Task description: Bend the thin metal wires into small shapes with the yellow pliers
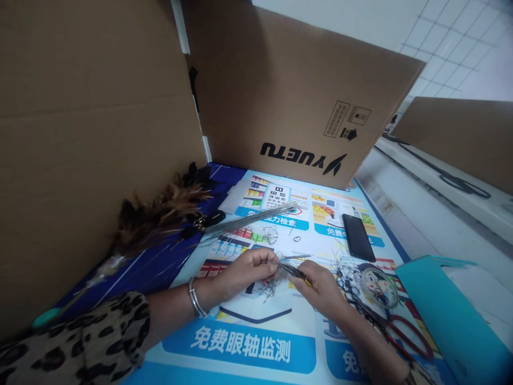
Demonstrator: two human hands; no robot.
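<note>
My left hand is closed in a pinch on a thin wire, its fingertips right at the pliers' jaws. With my right hand I grip the handles of a pair of pliers, whose tips point left and meet the wire. A small tangle of thin wire lies just below my left fingers. Beyond my hands, a bundle of long straight wires stretches across the printed sheet. Near it are a small wire tangle and a small dark ring.
Right of my hands lie a black phone, a clear roll of tape, red-handled scissors and a turquoise case. A feather duster and black keys are at left. Cardboard panels stand behind and left.
</note>
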